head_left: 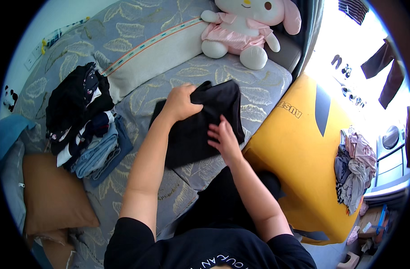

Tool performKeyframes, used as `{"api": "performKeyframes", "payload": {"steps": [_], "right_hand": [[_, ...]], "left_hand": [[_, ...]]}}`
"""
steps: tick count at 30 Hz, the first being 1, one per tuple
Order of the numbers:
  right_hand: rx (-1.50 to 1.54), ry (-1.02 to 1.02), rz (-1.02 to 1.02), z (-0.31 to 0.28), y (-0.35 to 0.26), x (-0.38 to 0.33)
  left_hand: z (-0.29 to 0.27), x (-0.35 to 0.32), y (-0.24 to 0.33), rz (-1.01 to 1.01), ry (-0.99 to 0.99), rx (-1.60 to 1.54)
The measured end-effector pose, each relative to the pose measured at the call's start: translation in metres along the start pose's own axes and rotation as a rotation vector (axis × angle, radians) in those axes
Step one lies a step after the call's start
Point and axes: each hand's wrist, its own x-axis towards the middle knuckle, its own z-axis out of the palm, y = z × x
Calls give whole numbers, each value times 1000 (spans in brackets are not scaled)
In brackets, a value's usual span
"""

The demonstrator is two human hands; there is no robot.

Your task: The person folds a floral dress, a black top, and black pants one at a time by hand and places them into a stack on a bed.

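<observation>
The head view looks down at a black garment lying flat on a grey sofa cushion with a pale leaf print, right in front of the person. The left hand is at the top left part of the garment, and its fingers are closed around a fold of the black cloth. The right hand lies lower down, on the right side of the garment, with its fingers spread flat and pressing on the cloth, not holding it. So the garment is under both hands, and most of it shows between them and below the left hand. It is plain black, soft, and folded into a rough long shape with a bumpy top edge. To the left of it on the sofa sits a pile of folded clothes, dark ones on top and blue ones at the bottom. A white and pink plush toy sits at the back of the sofa. To the right stands a big yellow case, and a heap of pale clothes lies on its far side.
</observation>
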Motion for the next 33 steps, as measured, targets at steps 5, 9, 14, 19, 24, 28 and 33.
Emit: {"api": "performKeyframes", "payload": {"steps": [5, 9, 14, 19, 24, 28, 33], "right_hand": [[462, -376, -116, 11, -40, 21], [564, -186, 59, -26, -11, 5], [391, 505, 326, -92, 32, -55], [-316, 494, -550, -68, 30, -61], [-1634, 26, -854, -41, 17, -63], [-1128, 375, -867, -100, 31, -34], [-643, 438, -266, -86, 22, -21]], "left_hand": [[-24, -32, 89, 588, 300, 395], [31, -112, 84, 425, 117, 567], [50, -188, 65, 362, -46, -5], [25, -156, 36, 139, 392, 156], [67, -196, 0, -190, -105, 365], [42, -236, -23, -166, 74, 130], [32, -269, -46, -843, 407, -290]]}}
